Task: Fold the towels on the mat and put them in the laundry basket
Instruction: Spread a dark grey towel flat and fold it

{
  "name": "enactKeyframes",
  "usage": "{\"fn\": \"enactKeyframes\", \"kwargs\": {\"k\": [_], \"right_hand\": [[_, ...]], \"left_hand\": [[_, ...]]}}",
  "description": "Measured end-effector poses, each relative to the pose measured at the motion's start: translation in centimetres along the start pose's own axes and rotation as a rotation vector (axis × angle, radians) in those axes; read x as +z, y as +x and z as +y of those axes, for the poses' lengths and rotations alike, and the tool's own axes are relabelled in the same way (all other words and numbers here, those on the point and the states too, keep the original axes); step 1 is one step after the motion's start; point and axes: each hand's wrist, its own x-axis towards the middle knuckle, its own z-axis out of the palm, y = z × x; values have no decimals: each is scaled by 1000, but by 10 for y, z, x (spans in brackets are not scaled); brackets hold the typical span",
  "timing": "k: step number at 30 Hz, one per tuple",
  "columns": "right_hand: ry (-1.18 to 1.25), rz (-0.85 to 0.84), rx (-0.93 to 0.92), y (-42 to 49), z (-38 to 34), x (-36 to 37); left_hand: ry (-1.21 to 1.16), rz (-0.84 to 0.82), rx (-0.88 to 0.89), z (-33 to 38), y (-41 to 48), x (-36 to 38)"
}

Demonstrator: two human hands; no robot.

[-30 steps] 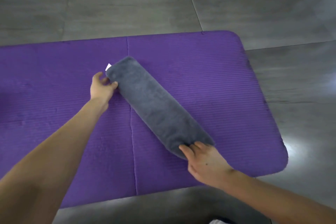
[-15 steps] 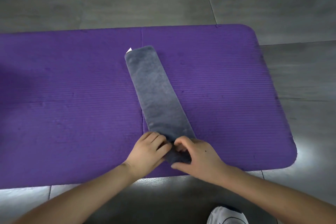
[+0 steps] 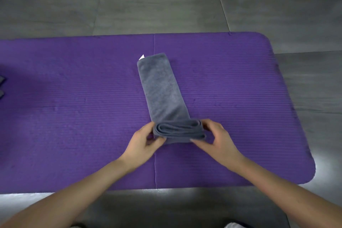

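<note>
One grey towel [image 3: 162, 89], folded to a long narrow strip, lies flat on the purple mat [image 3: 74, 126] and runs straight away from the hands. Its near end is turned over into a flattened rolled end [image 3: 179, 131] of several layers, raised slightly off the mat between the two hands.

Left hand [image 3: 146, 140]: curled round the left side of the rolled end, thumb on the near face, fingers behind it.

Right hand [image 3: 216, 139]: grips the right side of the rolled end, thumb low on the near edge, fingers over the top.

One small white tag [image 3: 141, 57] sticks out at the towel's far left corner, well beyond the hands.

The mat's crease [image 3: 154, 168] runs from its near edge up between the two wrists.

Grey cloth [image 3: 1, 79], cut off by the frame edge, lies on the mat far out to the left of the left hand; what it is cannot be told.

Grey tiled floor [image 3: 148, 5] surrounds the mat beyond and to the right of the hands.
</note>
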Motion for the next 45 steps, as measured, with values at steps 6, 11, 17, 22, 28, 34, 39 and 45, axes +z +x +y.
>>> {"fn": "enactKeyframes", "kwargs": {"k": [6,11,17,22,28,34,39,45], "right_hand": [[167,-62,266,88,-10,10],[-242,-136,392,120,-1,22],[-392,-1,483,120,-1,32],[-420,44,470,125,0,38],[-792,307,-156,109,-4,30],[-1069,-272,-536,86,33,20],[-1025,-280,-554,88,17,18],[-654,-565,-224,41,-37,-5]], "left_hand": [[-313,238,-273,11,41,-9],[-195,318,-453,2,58,-9],[583,474,34,-4,50,-12],[1135,-41,618,-32,47,-18],[1160,-145,445,-40,59,-23],[988,-235,384,-35,74,-30],[913,-401,255,-9,71,-35],[441,-714,-54,17,27,-47]]}}
